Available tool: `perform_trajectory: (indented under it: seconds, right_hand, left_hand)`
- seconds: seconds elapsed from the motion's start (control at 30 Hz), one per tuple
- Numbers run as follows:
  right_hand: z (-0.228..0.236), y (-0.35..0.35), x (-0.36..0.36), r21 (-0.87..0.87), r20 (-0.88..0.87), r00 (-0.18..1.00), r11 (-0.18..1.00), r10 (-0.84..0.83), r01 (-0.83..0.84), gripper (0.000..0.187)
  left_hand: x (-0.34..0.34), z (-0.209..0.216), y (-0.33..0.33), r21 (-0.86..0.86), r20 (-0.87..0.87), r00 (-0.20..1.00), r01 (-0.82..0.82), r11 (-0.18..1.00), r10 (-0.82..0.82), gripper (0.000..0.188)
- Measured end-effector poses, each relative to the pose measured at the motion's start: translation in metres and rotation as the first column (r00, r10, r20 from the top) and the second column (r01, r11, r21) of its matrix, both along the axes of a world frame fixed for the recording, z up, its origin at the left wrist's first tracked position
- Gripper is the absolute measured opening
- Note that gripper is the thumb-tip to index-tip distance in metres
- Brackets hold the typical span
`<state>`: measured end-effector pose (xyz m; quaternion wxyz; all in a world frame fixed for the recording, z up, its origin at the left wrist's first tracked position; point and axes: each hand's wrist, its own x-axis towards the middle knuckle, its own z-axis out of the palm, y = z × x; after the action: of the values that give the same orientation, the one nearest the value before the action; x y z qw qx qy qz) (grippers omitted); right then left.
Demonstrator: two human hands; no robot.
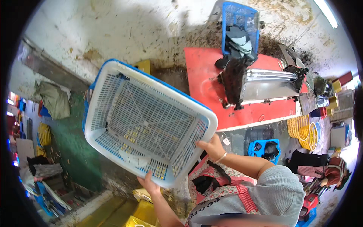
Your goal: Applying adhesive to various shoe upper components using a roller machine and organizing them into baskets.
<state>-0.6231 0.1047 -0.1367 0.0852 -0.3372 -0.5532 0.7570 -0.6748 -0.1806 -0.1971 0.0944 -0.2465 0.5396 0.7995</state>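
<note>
A large white slatted plastic basket (151, 125) is held up in front of me, tilted, with its inside facing me. It sits in or against a blue basket (86, 109), whose rim shows along its far and left edges. My left hand (149, 184) is closed on the near rim, thumb over the edge. My right hand (213, 147) grips the right-hand corner of the rim, thumb on top and the other fingers hidden beneath. A pale flat patch (135, 159) shows on the basket's near inner wall; whether it is loose, I cannot tell.
A red-topped table (204, 89) at the right carries a machine with bright tubes (270, 75) and a blue basket of dark pieces (241, 39). Below it stands a blue crate (264, 149). Yellow baskets (298, 126) and another person (317, 166) are further right; yellow containers (141, 212) sit near me.
</note>
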Motion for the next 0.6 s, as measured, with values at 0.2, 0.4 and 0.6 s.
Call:
perform_trajectory:
  seconds: [0.2, 0.4, 0.6]
  right_hand:
    - [0.069, 0.054, 0.009, 0.148, -0.142, 0.986, 0.987, 0.085, -0.064, 0.049]
    - [0.174, 0.145, 0.029, 0.211, -0.531, 0.846, 0.959, -0.048, 0.187, 0.050]
    - [0.272, 0.274, 0.086, 0.249, -0.566, 0.760, 0.814, -0.318, 0.526, 0.043]
  left_hand:
    - [-0.008, 0.103, 0.065, -0.113, -0.112, 0.990, 0.077, 0.991, -0.089, 0.069]
    - [-0.027, 0.204, 0.169, -0.220, -0.431, 0.888, 0.066, 0.973, -0.158, 0.057]
    - [-0.069, 0.243, 0.294, -0.277, -0.782, 0.511, 0.226, 0.934, -0.356, 0.060]
